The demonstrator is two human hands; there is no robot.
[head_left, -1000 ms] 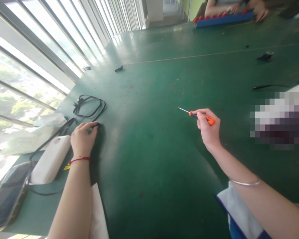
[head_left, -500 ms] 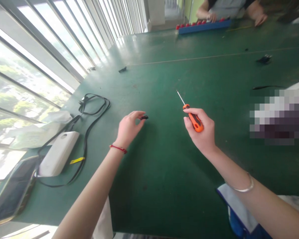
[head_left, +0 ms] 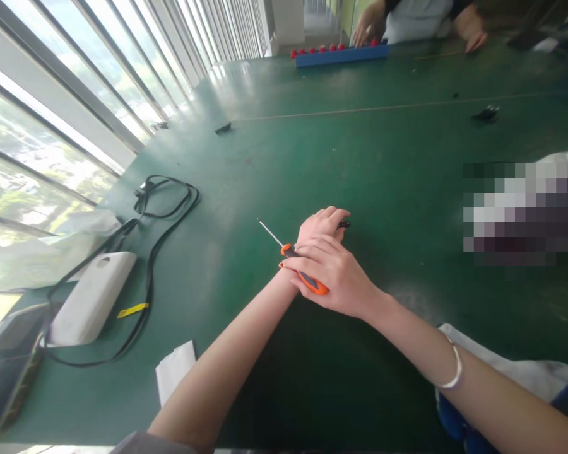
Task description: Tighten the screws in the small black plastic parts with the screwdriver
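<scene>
From the head view, the person's right hand [head_left: 334, 277] is closing around a small screwdriver with an orange-and-black plastic handle and a thin metal shaft [head_left: 297, 268], and is lying across the wrist of the left hand [head_left: 320, 227]. The shaft is pointing up and to the left, its tip hovering over the dark green matte counter [head_left: 369, 164]. The left hand is pinching a small black part [head_left: 344, 224] between its fingertips, just beyond the right hand's knuckles; the part's shape is too small to tell. The two hands are touching, stacked near the middle of the counter. A thin silver bangle [head_left: 449, 372] is circling the right wrist.

To the left, a white rounded plastic box [head_left: 92, 296] is lying near the counter's edge, with a looped black cable [head_left: 163, 202] trailing around it and a yellow tag [head_left: 132, 309] beside it. A folded white paper [head_left: 175, 372] is resting close to the left forearm. At the far end, another person's hands [head_left: 476, 41] are working by a long blue tray with red caps [head_left: 341, 53]. A tiny black piece [head_left: 224, 128] is sitting well apart near the windows.
</scene>
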